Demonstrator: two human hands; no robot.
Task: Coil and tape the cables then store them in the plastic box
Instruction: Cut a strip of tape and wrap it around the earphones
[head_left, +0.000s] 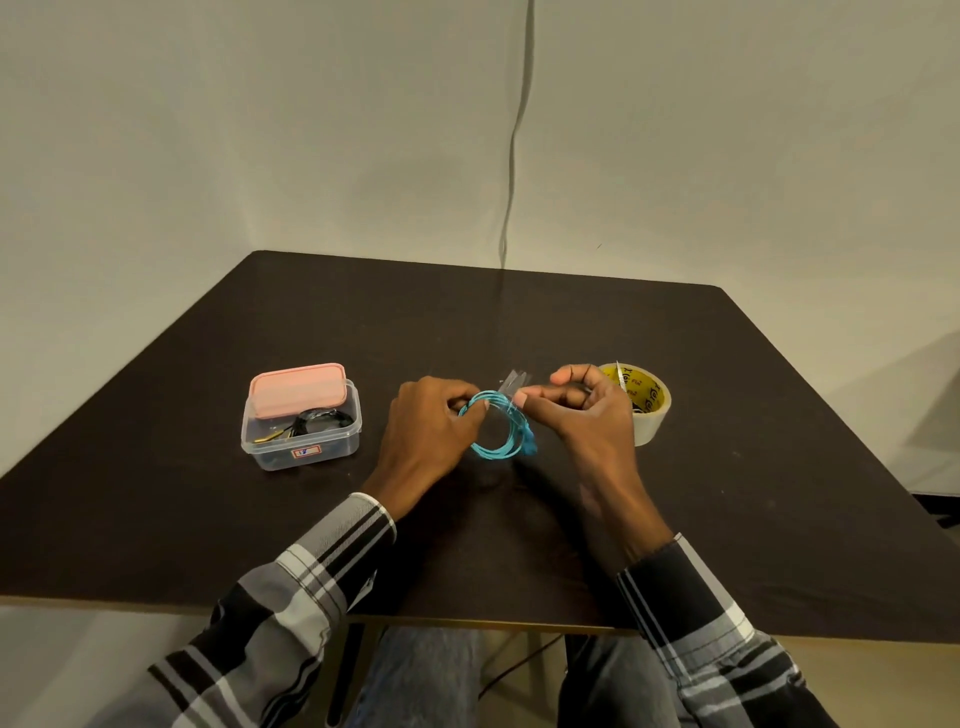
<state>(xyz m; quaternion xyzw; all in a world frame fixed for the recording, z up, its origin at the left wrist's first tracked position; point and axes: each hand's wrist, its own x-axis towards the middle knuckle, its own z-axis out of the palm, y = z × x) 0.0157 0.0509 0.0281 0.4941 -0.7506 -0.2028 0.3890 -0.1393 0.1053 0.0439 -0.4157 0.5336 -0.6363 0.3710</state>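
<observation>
A coiled light-blue cable (497, 451) hangs between my hands above the middle of the dark table (519, 322). My left hand (434, 434) pinches the coil's upper left side. My right hand (589, 415) holds a strip of clear tape (511, 383) against the coil's top right. A clear plastic box (301, 447) stands to the left, with a coiled black cable (317, 420) inside and its pink lid (297, 389) resting askew on the rim. The roll of clear tape (647, 410) with a yellow core sits just behind my right hand.
A grey cord (514, 156) runs down the wall behind the table. The table's front edge (467, 621) lies close to my lap.
</observation>
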